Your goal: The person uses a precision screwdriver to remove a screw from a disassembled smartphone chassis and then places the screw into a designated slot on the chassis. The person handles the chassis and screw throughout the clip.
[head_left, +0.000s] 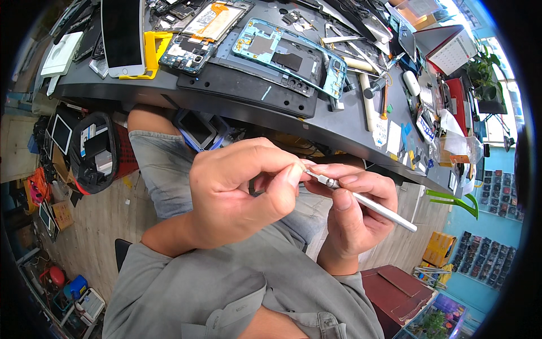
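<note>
My right hand (353, 217) grips a slim silver metal handle (389, 212), a hobby-knife type tool with a knurled collar, held slanting over my lap. My left hand (248, 198) pinches at the small metal tip of this tool between thumb and index finger; whether that tip is a blade or another small piece is too small to tell. Above my hands, on the dark desk, lie a light-blue phone frame (259, 37), a disassembled phone (186, 53) and a black mat (237, 90).
A white phone (122, 37) on a yellow stand (155, 56), scattered tools (367, 101) and parts cover the desk. A bin (107, 152) stands left below it, a maroon box (389, 294) lower right. The desk's front edge (316, 130) is just beyond my hands.
</note>
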{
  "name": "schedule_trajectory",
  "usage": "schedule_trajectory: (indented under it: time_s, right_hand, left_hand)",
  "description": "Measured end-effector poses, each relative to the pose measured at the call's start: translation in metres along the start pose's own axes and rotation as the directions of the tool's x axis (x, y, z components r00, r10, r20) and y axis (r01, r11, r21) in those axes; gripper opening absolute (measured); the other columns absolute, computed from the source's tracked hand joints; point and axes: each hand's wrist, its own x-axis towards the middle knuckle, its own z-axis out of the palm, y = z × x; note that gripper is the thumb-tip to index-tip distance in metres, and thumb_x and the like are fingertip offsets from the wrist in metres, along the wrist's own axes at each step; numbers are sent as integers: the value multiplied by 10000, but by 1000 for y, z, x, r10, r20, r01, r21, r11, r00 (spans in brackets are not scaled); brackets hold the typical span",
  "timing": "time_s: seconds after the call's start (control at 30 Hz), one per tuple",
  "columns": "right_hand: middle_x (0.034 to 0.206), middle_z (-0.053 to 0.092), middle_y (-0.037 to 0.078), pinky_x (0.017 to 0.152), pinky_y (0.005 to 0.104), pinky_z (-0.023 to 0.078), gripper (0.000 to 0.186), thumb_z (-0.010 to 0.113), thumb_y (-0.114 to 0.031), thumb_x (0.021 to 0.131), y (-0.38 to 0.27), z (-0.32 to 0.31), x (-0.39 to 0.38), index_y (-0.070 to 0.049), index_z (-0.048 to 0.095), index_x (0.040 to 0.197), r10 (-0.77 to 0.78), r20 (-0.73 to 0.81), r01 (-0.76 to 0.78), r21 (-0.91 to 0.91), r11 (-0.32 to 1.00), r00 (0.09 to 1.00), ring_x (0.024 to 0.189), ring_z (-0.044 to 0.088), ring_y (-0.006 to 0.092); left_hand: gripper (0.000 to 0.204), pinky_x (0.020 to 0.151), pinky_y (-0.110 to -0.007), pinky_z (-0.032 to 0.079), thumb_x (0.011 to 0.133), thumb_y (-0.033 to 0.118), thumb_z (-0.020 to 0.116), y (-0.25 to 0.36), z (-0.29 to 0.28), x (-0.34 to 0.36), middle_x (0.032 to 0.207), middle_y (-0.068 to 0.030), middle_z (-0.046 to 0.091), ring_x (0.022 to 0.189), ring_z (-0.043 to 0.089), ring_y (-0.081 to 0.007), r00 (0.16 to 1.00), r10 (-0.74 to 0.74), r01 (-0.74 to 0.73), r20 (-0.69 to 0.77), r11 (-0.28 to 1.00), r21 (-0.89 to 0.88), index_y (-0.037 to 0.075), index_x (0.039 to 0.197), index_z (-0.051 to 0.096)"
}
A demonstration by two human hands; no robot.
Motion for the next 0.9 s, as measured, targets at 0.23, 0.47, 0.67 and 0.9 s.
schedule_trajectory:
  time_s: [0.23, 0.47, 0.67, 0.9]
  right_hand:
    - [1226, 757, 379, 1090, 576, 604, 162, 717, 108, 999, -6, 3, 2, 112, 685, 1157, -8, 17, 9, -45, 999, 1000, 1224, 751, 495]
    - [1258, 753, 383, 1105, 573, 594, 209, 716, 144, 967, -7, 1, 2, 90, 661, 1161, -24, 76, 31, -98, 995, 997, 1263, 736, 501]
    - [1259, 750, 388, 1109, 558, 594, 230, 716, 154, 955, -5, 0, 3, 86, 651, 1165, -49, 97, 58, -100, 993, 994, 1273, 734, 495]
    - [1249, 748, 392, 1045, 513, 638, 228, 707, 144, 983, -5, 3, 2, 72, 617, 1180, -30, 59, 40, -168, 985, 998, 1248, 751, 472]
  left_hand:
    - [149, 553, -268, 487, 849, -89, 781, -1, 3, 4, 778, -77, 717, 621, 609, -122, 980, 198, -196, -2, 969, 152, -24, 982, 789]
    - [173, 556, -299, 533, 813, -102, 769, -3, 4, 4, 808, -106, 728, 637, 672, -194, 952, 305, -298, 4, 928, 225, -29, 970, 770]
    - [179, 562, -305, 540, 818, -102, 767, -4, 2, 5, 813, -112, 729, 638, 675, -202, 951, 309, -303, 12, 926, 225, -31, 982, 769]
    - [182, 556, -301, 533, 819, -116, 765, -8, 1, 5, 810, -105, 729, 637, 670, -183, 946, 323, -317, 12, 921, 228, -36, 983, 772]
